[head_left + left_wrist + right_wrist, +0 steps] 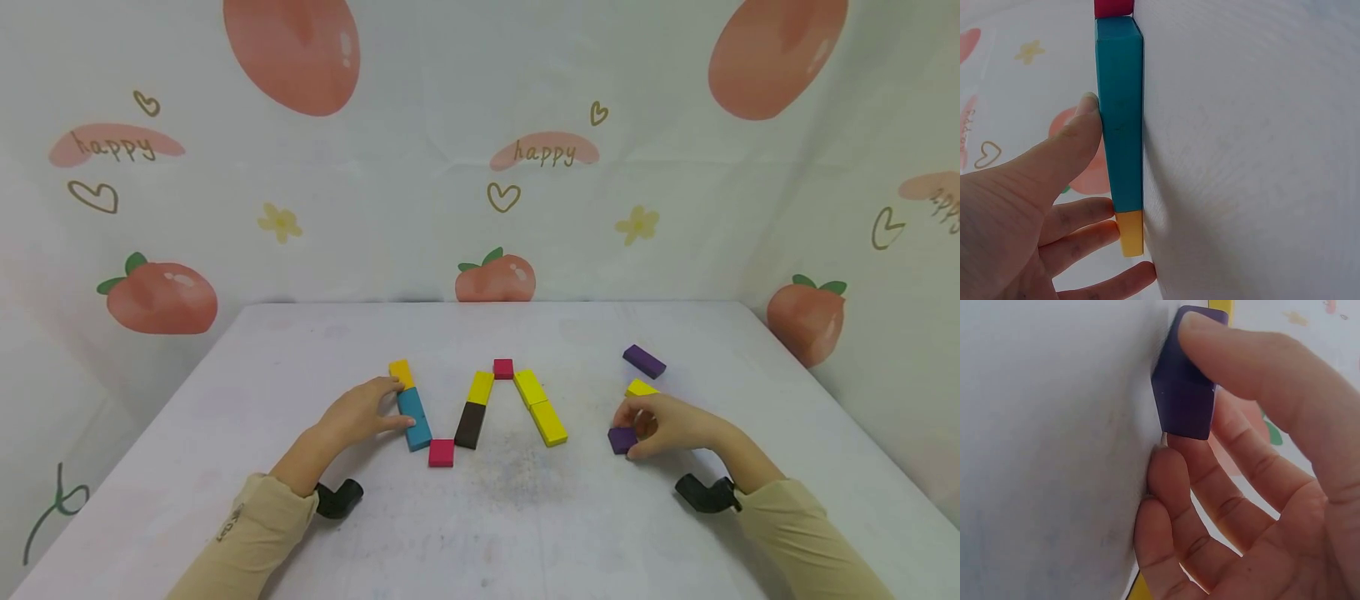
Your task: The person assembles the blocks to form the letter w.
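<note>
My left hand (362, 410) rests at the left end of a zigzag of blocks, fingers loosely extended. Its thumb touches the blue block (1121, 119), and its fingertips lie at the orange block (1130, 234). On the right, my right hand (675, 423) pinches a small purple block (1186, 406) between thumb and fingers, close over the table. Partly hidden behind that hand is a yellow block (641, 387). A red square block (441, 453) meets the lower end of the blue one.
Right of the red square, a black block (470, 426) and a yellow block (482, 387) slant up to another red square (503, 368). Two yellow blocks (549, 423) slope down from there. A longer purple block (644, 361) lies at the back right of the white table (510, 533).
</note>
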The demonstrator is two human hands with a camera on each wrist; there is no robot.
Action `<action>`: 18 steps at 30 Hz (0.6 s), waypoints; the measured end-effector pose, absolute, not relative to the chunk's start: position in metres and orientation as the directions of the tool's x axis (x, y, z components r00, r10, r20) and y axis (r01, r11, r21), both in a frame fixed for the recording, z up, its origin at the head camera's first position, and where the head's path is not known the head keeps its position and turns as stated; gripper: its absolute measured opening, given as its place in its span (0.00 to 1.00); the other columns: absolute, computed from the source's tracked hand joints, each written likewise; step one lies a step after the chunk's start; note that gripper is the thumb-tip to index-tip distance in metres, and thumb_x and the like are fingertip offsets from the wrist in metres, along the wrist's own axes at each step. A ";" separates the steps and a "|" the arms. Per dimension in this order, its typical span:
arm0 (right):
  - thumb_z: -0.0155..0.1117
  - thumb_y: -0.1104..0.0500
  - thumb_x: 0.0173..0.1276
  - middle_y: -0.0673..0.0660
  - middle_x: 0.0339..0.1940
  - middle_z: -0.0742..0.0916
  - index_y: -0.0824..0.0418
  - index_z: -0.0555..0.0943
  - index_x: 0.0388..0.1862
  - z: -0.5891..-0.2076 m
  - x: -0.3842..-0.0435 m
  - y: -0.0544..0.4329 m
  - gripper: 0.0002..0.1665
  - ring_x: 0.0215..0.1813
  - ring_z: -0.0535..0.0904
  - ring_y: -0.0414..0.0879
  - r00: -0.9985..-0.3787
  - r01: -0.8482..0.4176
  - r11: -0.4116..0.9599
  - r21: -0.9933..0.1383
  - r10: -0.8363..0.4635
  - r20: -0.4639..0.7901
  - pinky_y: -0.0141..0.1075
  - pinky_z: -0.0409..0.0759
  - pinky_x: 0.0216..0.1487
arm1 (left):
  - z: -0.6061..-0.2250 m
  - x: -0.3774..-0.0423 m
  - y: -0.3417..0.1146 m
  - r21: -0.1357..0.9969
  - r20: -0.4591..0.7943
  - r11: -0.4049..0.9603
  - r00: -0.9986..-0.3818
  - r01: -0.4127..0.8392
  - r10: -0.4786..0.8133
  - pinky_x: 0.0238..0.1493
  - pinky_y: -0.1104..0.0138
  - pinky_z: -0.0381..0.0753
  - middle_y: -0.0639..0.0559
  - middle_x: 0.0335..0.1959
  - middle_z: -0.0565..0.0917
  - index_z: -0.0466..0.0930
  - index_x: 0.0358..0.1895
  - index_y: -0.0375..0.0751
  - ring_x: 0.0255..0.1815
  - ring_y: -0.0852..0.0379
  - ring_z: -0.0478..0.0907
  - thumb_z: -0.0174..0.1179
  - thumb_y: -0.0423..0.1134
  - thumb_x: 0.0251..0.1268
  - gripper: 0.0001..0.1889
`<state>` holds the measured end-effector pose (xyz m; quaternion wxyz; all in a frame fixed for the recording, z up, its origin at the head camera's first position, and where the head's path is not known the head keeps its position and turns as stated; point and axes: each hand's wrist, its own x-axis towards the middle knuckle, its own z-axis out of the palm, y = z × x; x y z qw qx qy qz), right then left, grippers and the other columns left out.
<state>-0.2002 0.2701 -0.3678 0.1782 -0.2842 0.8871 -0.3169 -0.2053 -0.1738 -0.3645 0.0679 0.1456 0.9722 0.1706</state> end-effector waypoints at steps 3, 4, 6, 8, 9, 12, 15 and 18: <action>0.71 0.58 0.53 0.51 0.35 0.79 0.61 0.77 0.40 -0.368 -0.201 0.270 0.17 0.35 0.72 0.37 -0.771 -0.402 0.636 -0.659 -0.623 -0.131 0.25 0.75 0.36 | -0.365 -0.206 -0.174 0.350 -0.079 0.899 -0.948 0.263 0.309 0.65 0.46 0.68 0.34 0.64 0.70 0.69 0.62 0.33 0.66 0.36 0.65 0.65 0.50 0.55 0.35; 0.71 0.57 0.53 0.51 0.35 0.79 0.61 0.77 0.40 -0.368 -0.201 0.271 0.17 0.35 0.72 0.37 -0.770 -0.406 0.637 -0.655 -0.624 -0.129 0.25 0.75 0.36 | -0.365 -0.206 -0.174 0.348 -0.078 0.899 -0.948 0.265 0.310 0.65 0.46 0.68 0.34 0.64 0.70 0.69 0.62 0.33 0.66 0.36 0.65 0.65 0.50 0.55 0.35; 0.72 0.57 0.53 0.50 0.35 0.79 0.60 0.77 0.40 -0.369 -0.202 0.271 0.17 0.35 0.72 0.37 -0.768 -0.422 0.637 -0.645 -0.630 -0.119 0.25 0.75 0.36 | -0.365 -0.207 -0.174 0.345 -0.076 0.899 -0.947 0.269 0.312 0.65 0.46 0.68 0.34 0.64 0.70 0.69 0.62 0.33 0.66 0.36 0.65 0.65 0.50 0.55 0.34; 0.72 0.56 0.53 0.49 0.35 0.79 0.59 0.77 0.39 -0.370 -0.202 0.271 0.17 0.36 0.73 0.36 -0.764 -0.442 0.633 -0.636 -0.637 -0.105 0.25 0.76 0.37 | -0.366 -0.207 -0.174 0.343 -0.075 0.899 -0.947 0.271 0.314 0.65 0.46 0.68 0.34 0.64 0.70 0.69 0.62 0.32 0.66 0.36 0.65 0.65 0.50 0.55 0.34; 0.72 0.56 0.53 0.49 0.35 0.79 0.58 0.77 0.39 -0.370 -0.203 0.271 0.17 0.36 0.73 0.35 -0.761 -0.452 0.631 -0.631 -0.641 -0.096 0.25 0.76 0.38 | -0.366 -0.207 -0.174 0.343 -0.075 0.899 -0.947 0.271 0.314 0.65 0.46 0.68 0.34 0.64 0.70 0.69 0.62 0.32 0.66 0.36 0.65 0.65 0.50 0.55 0.34; 0.72 0.55 0.53 0.49 0.35 0.80 0.58 0.78 0.39 -0.370 -0.203 0.269 0.17 0.36 0.74 0.35 -0.755 -0.474 0.620 -0.625 -0.651 -0.073 0.26 0.78 0.39 | -0.366 -0.208 -0.174 0.342 -0.075 0.900 -0.947 0.271 0.314 0.65 0.47 0.68 0.34 0.64 0.71 0.69 0.62 0.32 0.66 0.36 0.65 0.65 0.50 0.55 0.34; 0.72 0.55 0.53 0.49 0.35 0.80 0.57 0.78 0.39 -0.368 -0.203 0.267 0.17 0.37 0.74 0.35 -0.753 -0.484 0.613 -0.625 -0.655 -0.058 0.26 0.78 0.41 | -0.366 -0.208 -0.174 0.341 -0.080 0.901 -0.947 0.268 0.311 0.65 0.47 0.68 0.34 0.64 0.70 0.69 0.62 0.33 0.66 0.36 0.65 0.65 0.50 0.55 0.34; 0.72 0.55 0.52 0.49 0.35 0.79 0.57 0.78 0.39 -0.367 -0.203 0.263 0.17 0.37 0.74 0.36 -0.754 -0.494 0.608 -0.622 -0.656 -0.042 0.26 0.78 0.41 | -0.366 -0.208 -0.174 0.337 -0.083 0.903 -0.947 0.266 0.310 0.65 0.47 0.68 0.34 0.64 0.70 0.69 0.62 0.33 0.66 0.36 0.65 0.65 0.50 0.55 0.34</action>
